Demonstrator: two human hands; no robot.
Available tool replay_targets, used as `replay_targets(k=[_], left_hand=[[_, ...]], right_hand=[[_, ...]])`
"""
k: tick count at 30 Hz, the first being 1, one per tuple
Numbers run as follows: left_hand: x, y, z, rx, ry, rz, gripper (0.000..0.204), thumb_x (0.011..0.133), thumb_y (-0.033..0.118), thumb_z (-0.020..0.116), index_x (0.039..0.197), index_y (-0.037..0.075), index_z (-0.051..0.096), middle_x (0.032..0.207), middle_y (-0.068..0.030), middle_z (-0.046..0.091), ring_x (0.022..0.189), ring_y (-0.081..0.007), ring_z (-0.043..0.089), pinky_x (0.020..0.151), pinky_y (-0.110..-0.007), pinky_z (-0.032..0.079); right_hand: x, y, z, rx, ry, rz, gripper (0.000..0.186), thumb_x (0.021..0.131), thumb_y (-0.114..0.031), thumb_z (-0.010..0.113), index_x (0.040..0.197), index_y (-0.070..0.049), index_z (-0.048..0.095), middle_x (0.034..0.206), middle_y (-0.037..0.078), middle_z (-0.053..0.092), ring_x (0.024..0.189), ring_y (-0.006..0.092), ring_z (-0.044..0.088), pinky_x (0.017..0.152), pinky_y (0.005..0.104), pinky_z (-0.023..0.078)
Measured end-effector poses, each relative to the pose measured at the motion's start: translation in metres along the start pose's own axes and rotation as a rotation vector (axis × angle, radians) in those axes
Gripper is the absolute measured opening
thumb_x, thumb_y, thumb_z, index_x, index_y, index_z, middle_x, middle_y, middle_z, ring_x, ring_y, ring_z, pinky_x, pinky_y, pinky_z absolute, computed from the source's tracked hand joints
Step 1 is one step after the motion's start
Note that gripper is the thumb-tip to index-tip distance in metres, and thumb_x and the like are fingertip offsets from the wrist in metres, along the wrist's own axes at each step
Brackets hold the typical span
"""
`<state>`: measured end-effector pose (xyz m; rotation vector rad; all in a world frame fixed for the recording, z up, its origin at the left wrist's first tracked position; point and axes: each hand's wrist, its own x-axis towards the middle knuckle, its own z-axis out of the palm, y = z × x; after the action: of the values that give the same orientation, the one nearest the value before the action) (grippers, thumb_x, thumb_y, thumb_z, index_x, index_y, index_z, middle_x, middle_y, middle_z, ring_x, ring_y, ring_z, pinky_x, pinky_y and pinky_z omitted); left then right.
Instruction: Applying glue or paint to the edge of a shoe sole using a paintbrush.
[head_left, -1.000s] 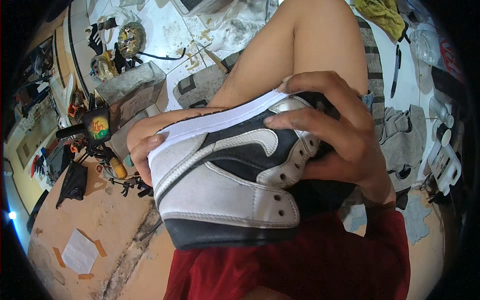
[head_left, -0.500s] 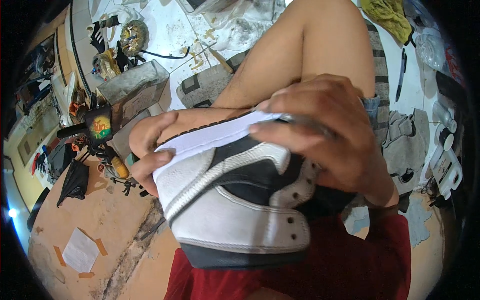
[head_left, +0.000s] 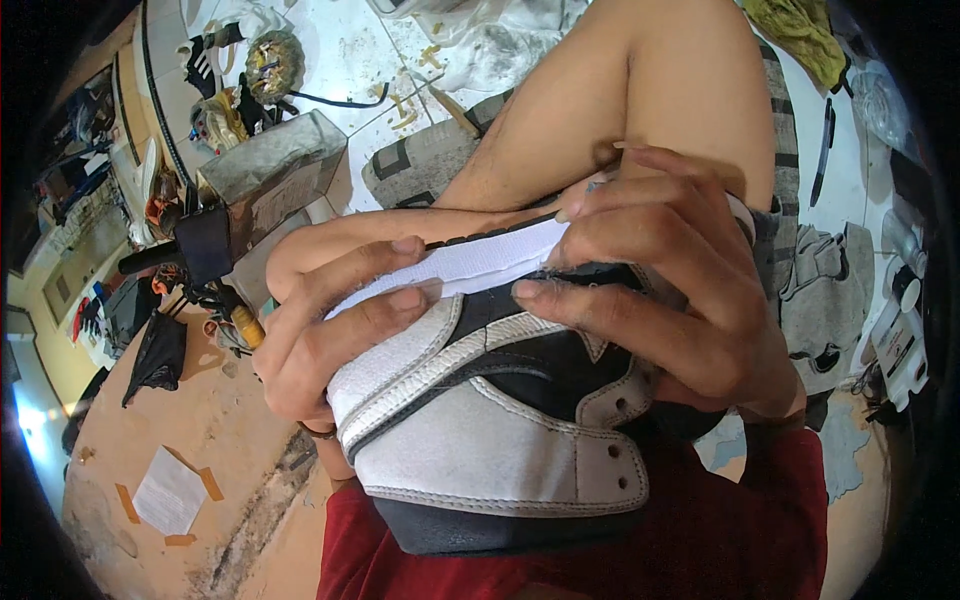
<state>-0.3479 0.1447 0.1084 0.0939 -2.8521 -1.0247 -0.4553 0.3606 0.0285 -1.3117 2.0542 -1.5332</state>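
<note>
A white and black high-top sneaker point(head_left: 520, 455) lies on its side over my lap, its white sole edge point(head_left: 480, 258) turned up and away from me. My left hand point(head_left: 325, 335) wraps the heel end, its fingers on the sole edge and the white upper beside it. Closed over the sole edge farther right is my right hand point(head_left: 690, 285), its thumb against the black upper and its fingertips at the white strip. A small bluish bit shows by the right fingers, too small to name. The sneaker's toe end is mostly hidden behind the right hand.
My bare crossed legs point(head_left: 690, 80) lie beyond the sneaker. At the left stand a grey box point(head_left: 275, 165), a black device on a stand point(head_left: 205, 245) and several shoes. A black pen point(head_left: 823, 150) and a grey cloth point(head_left: 825, 290) lie at the right. Taped paper point(head_left: 168, 490) is at lower left.
My left fingers have slid farther along the sole edge toward the right hand. The right hand has settled its fingertips on the edge. The sneaker has shifted slightly right and down in view.
</note>
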Motion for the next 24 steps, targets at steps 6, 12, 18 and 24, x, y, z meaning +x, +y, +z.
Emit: replay_targets(k=[6,12,18,24], left_hand=[[0.0,-0.02,0.005,-0.112,-0.004,0.083,0.034,0.077,0.025,0.076,0.091,-0.005,0.066,0.089,-0.0287,0.069,0.084,-0.0378,0.072,0.073,-0.04,0.058],[0.008,-0.038,0.014,-0.117,0.103,0.304,0.04,0.078,0.031,0.07,0.083,-0.008,0.064,0.078,-0.0308,0.066,0.071,-0.038,0.07,0.062,-0.038,0.056],[-0.002,-0.038,0.032,-0.119,0.27,0.16,0.044,0.078,0.034,0.07,0.079,-0.009,0.061,0.071,-0.0286,0.064,0.068,-0.0377,0.07,0.053,-0.038,0.055],[0.001,-0.036,-0.006,-0.139,-0.246,0.013,0.027,0.094,0.01,0.061,0.115,-0.004,0.053,0.118,-0.0337,0.058,0.113,-0.0428,0.061,0.092,-0.046,0.056]], right_hand=[[-0.01,0.011,-0.001,-0.024,0.046,0.029,0.028,0.069,-0.03,0.075,0.094,-0.018,0.077,0.101,0.003,0.062,0.102,0.0241,0.064,0.102,0.0524,0.045],[-0.013,0.014,-0.003,-0.031,0.069,0.052,0.044,0.057,-0.034,0.08,0.098,-0.018,0.077,0.106,0.008,0.061,0.104,0.0259,0.063,0.103,0.0481,0.044],[-0.015,0.021,-0.003,0.012,0.059,0.081,0.051,0.052,-0.032,0.082,0.1,-0.017,0.076,0.108,0.009,0.062,0.104,0.0256,0.062,0.096,0.0433,0.046],[-0.008,0.025,0.006,-0.008,0.13,0.058,0.052,0.05,-0.025,0.084,0.1,-0.017,0.074,0.111,0.008,0.062,0.103,0.0246,0.062,0.082,0.0378,0.046]])
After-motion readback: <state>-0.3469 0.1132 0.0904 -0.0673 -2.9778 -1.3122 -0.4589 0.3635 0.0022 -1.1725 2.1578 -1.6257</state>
